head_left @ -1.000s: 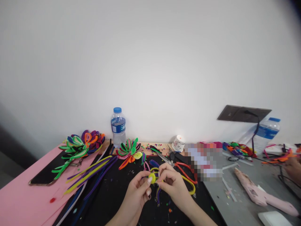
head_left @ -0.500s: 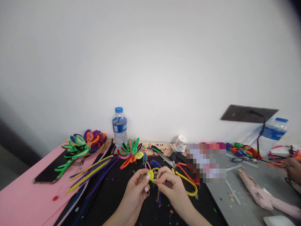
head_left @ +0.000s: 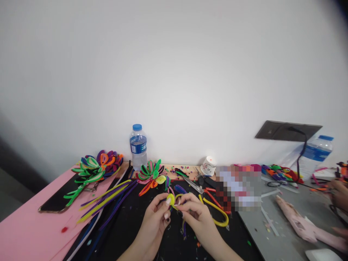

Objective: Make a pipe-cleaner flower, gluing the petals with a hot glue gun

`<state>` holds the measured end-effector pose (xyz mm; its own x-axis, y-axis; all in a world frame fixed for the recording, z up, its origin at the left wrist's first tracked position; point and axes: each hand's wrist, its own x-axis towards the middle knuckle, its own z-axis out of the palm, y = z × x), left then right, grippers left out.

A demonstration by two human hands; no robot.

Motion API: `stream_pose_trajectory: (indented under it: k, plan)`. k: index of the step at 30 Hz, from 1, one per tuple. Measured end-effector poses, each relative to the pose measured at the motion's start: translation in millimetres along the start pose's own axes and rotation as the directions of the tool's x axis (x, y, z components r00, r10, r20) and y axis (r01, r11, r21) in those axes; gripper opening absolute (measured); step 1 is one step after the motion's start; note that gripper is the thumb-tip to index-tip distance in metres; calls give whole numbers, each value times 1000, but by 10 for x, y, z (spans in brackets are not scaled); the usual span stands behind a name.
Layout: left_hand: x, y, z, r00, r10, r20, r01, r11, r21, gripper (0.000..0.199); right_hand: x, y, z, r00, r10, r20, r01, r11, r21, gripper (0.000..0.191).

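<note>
Between my two hands is a yellow pipe cleaner, wound into a small coil. My left hand pinches the coil between thumb and fingers. On the other side, my right hand has its fingertips closed on the strand coming off the coil. Just behind them lie purple pipe cleaner pieces on the black mat. A pipe cleaner flower in green, pink and orange rests farther back, left of my hands. Loose yellow and purple pipe cleaners lie to the left.
Scissors and red-handled pliers lie behind my right hand. A water bottle and a paper cup stand along the wall. At left are a phone and more flowers. A pink glue gun and another person's hand are at right.
My left hand and the yellow coil have shifted slightly left. My right hand keeps its pinch and has barely moved. The other person's hand at the right edge has moved a little.
</note>
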<state>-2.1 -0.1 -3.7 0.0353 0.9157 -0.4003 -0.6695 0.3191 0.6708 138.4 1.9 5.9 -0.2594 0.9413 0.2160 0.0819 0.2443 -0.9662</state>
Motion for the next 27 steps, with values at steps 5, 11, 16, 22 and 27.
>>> stream_pose_trajectory:
  k: [5, 11, 16, 22, 27]
  plan:
    - [10, 1, -5, 1000, 0, 4, 0, 1000, -12, 31, -16, 12, -4, 999, 6, -50, -7, 1000, -18, 10]
    - [12, -30, -18, 1000, -14, 9, 14, 1000, -23, 30, -41, 7, 1, 999, -28, -16, 27, 998, -64, 13]
    - [19, -70, -63, 999, -2, 32, 3, 1000, -14, 25, -50, -18, 30, 999, -39, -7, 38, 990, -134, 14]
    - [4, -66, -43, 1000, 16, 22, -16, 1000, 17, 25, -60, -2, 49, 998, -66, -7, 63, 974, -215, 14]
    - [0, -68, -19, 1000, 24, 2, -24, 999, 30, 27, -83, 22, 60, 996, -87, 4, 86, 966, -243, 14]
